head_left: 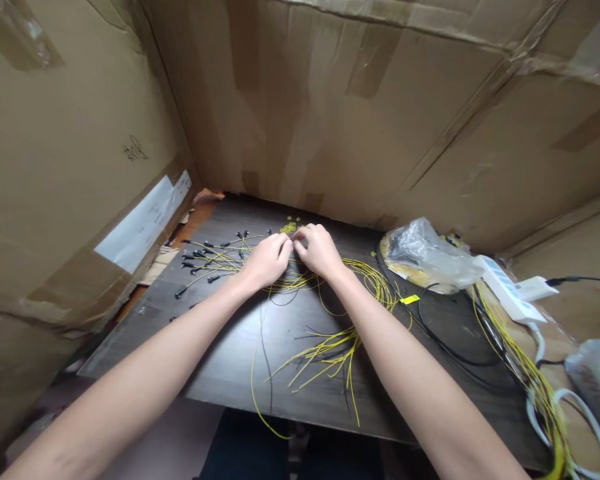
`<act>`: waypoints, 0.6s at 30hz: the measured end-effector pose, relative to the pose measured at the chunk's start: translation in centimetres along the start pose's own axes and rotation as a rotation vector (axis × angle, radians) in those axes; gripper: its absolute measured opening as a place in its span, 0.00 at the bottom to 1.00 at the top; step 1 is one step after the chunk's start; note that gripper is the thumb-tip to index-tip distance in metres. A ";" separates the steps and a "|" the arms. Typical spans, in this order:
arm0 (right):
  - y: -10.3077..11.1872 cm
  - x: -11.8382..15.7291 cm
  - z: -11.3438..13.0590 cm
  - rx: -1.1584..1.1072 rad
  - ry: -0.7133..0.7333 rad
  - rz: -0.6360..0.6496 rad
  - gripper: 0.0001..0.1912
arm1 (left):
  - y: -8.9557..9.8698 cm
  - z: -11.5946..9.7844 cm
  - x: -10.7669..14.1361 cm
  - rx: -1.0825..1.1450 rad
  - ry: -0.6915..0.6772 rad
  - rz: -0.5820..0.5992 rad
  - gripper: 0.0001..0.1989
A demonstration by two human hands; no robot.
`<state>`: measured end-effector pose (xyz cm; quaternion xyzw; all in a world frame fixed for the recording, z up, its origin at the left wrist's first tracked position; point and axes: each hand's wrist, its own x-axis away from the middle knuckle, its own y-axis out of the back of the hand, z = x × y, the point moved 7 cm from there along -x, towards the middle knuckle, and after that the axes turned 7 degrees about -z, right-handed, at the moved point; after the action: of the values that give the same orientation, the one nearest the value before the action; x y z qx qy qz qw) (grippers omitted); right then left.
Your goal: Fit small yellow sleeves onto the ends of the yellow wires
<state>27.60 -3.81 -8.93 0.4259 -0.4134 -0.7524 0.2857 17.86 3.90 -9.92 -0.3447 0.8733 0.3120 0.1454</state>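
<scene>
Far left of the fingers: cardboard wall (60,167), white paper (140,223) taped on. Nearer left, on dark desk (220,370): black plugs (181,293) on yellow wire ends, fanned outward. Left hand (270,260) over the wires, fingers bent together, tips at the right hand's tips; whether they pinch anything, cannot tell. Small yellow bits (289,228) piled just beyond the fingers. Right hand (319,248) palm down, fingers curled, thumb close to them; anything between, too small to tell. Yellow wires (377,283) run under both hands, looped to the right; cut ends spread nearer the person, one strand over the desk's front edge. Right of the fingers: yellow tag (409,299) on black cable (443,347), clear plastic bag (430,257) behind it. Far right: white power strip (509,291), plug in it, second yellow wire bundle (540,393) alongside.
</scene>
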 end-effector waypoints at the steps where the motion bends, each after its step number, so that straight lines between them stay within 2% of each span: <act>1: 0.7 0.6 -0.5 -0.062 -0.025 -0.047 0.08 | -0.2 -0.1 0.1 -0.034 -0.040 0.009 0.12; 5: 3.0 4.5 -2.5 -0.356 -0.142 -0.164 0.05 | -1.3 -0.7 0.8 -0.082 -0.109 0.114 0.14; 9: 4.0 8.0 -3.8 -0.603 -0.244 -0.249 0.09 | -2.8 -2.3 2.1 -0.076 -0.181 0.267 0.18; 13: 4.5 9.2 -2.9 -0.617 -0.189 -0.268 0.06 | -3.5 -3.4 3.1 -0.041 -0.240 0.315 0.16; 18: 5.1 9.3 -2.0 -0.538 -0.120 -0.305 0.04 | -3.7 -3.5 3.3 -0.037 -0.255 0.319 0.14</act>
<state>25.32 -14.33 -8.82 0.3471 -0.1471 -0.8926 0.2472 17.90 -2.14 -10.40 -0.1622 0.8855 0.3882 0.1971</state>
